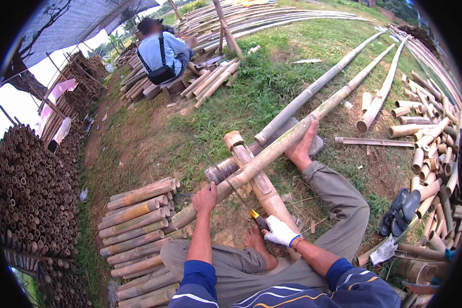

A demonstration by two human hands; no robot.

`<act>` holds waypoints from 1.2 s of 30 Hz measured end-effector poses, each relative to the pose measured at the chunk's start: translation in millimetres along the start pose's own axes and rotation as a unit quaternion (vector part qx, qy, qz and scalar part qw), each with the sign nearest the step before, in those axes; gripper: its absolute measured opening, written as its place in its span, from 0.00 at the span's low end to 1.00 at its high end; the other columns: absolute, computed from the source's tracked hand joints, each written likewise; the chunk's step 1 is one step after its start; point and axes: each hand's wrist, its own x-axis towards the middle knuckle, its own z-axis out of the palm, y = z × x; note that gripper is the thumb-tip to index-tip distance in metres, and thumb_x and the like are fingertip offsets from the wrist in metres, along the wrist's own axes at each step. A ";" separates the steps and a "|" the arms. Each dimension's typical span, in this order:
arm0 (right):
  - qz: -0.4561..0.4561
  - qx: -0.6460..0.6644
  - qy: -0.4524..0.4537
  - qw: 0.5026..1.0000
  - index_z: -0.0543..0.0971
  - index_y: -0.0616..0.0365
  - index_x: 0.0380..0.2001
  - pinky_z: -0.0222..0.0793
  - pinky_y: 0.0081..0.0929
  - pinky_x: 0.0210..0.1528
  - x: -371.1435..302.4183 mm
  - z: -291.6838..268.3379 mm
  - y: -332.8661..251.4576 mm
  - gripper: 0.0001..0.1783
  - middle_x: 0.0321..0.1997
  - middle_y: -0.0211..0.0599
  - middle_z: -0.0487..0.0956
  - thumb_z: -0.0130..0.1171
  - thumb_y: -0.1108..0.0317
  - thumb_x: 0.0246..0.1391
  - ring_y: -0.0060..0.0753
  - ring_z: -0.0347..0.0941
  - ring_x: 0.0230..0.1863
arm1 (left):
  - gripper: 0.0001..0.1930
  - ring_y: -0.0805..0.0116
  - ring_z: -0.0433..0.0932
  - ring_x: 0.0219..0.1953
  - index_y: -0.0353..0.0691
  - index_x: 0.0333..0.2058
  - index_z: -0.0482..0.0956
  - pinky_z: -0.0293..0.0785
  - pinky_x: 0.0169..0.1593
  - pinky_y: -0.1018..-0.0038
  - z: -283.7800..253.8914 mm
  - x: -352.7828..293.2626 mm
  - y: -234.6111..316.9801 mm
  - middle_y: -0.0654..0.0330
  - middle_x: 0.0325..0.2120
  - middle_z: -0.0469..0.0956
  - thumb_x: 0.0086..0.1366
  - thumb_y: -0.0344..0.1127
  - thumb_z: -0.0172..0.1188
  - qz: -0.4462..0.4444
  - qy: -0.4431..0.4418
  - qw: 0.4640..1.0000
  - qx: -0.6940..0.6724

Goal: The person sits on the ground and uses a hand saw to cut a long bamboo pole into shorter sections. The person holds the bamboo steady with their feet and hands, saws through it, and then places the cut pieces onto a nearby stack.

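My left hand (205, 199) is closed around the near part of a long bamboo pole (285, 145), which slants away to the far right. On my right hand (281, 231) is a white glove, and its fingers wrap the yellow and black handle of a handsaw (258, 219). The thin saw blade crosses the pole just right of my left hand, its far end blurring into the grass. Under the pole lies a thick notched bamboo piece (264, 189), with a shorter bamboo log (222, 171) beside it. My bare right foot (304, 145) rests against the pole.
Cut bamboo lengths (133, 224) are stacked at my left, beyond them a tall stack of tubes (33, 190). Another long pole (318, 88) lies ahead. Offcuts (428, 138), dark sandals (399, 213) and a white glove (384, 250) lie right. A person (164, 54) sits far left.
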 end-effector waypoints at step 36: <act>-0.011 -0.027 -0.019 0.999 0.75 0.62 0.51 0.76 0.59 0.52 -0.5 -6.8 -3.4 0.25 0.51 0.61 0.79 0.69 0.55 0.61 0.71 0.80 0.50 | 0.29 0.37 0.88 0.45 0.55 0.49 0.93 0.82 0.55 0.48 -3.0 -2.8 -1.3 0.40 0.39 0.89 0.78 0.64 0.46 -0.008 -0.006 1.000 -0.009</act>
